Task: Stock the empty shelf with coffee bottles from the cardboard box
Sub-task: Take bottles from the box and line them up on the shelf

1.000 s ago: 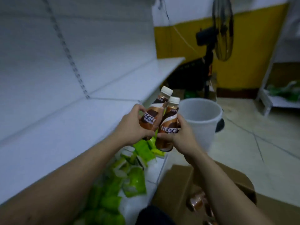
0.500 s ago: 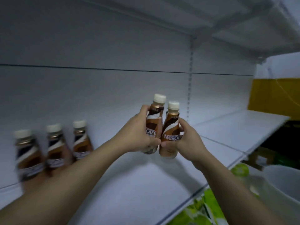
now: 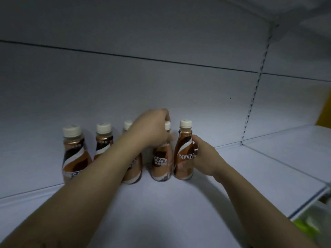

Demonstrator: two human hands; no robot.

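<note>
Several brown coffee bottles with cream caps stand in a row at the back of the white shelf (image 3: 161, 208). My left hand (image 3: 152, 127) grips the neck of one bottle (image 3: 161, 163), which stands on the shelf. Just to its right, my right hand (image 3: 204, 154) holds the side of the rightmost bottle (image 3: 183, 154), also standing on the shelf. Three more bottles stand to the left: one (image 3: 74, 154) at the far left, a second (image 3: 103, 140), and a third (image 3: 133, 169) partly hidden behind my left forearm. The cardboard box is out of view.
The shelf's white back panel (image 3: 161, 86) rises right behind the row. A slotted upright (image 3: 254, 97) divides this bay from another white shelf (image 3: 290, 145) on the right. Green packets (image 3: 304, 226) show below the shelf's front edge at the lower right.
Both hands carried the two bottles from mid-air to the back of the shelf and stood them right of the three standing bottles. My view turned left and closer to the shelf.
</note>
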